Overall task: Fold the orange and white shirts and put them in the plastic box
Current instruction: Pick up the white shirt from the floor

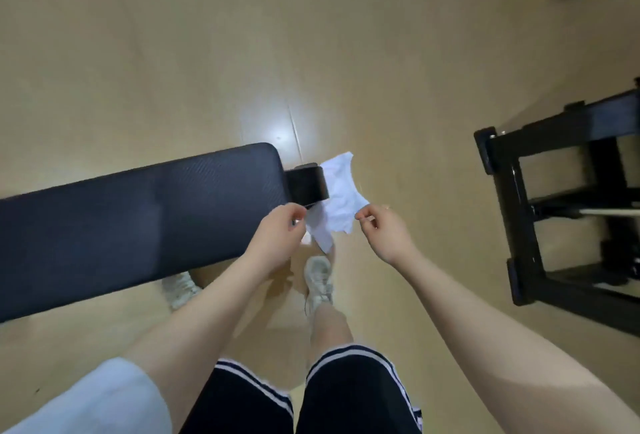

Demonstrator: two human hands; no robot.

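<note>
The person is standing over a black padded bench (138, 212), holding up a small crumpled white cloth shirt (337, 198) between both hands. The left hand (277, 239) is pinching one edge shut; the right hand (384, 232) is pinching the opposite corner, just beyond the bench's end. This looks like spreading before folding; next, laying it flat seems needed. No orange shirt or plastic box is showing.

White shirt (337, 196), crumpled, hanging spread above the floor, pinched at both edges
</note>
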